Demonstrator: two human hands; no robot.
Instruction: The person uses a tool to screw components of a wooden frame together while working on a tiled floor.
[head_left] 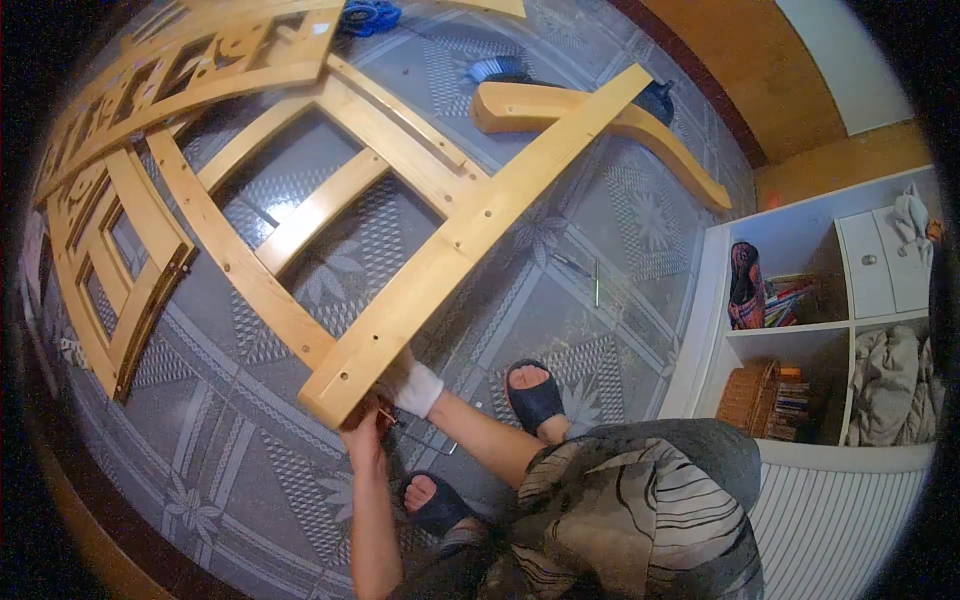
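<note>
A pale wooden plank (470, 240) slants across the middle, its rounded near end above my hands. It meets a curved wooden rail (225, 260) and crosspieces in one frame. My left hand (364, 430) is closed at the underside of that end, its fingers partly hidden. A thin bent metal rod, looking like a hex key (450, 449), reaches out from the fingers. My right hand (408, 378), with a white wrap (418, 390) around it, reaches beneath the plank beside the left. Its fingers are hidden by the wood.
Slatted wooden panels (180, 90) lie at the left. A curved wooden piece (650, 140) is beyond the plank, near a blue brush (497, 68). A thin metal rod (597, 283) lies on the tiled floor. White shelving (790, 332) stands at the right. My sandalled feet are close by.
</note>
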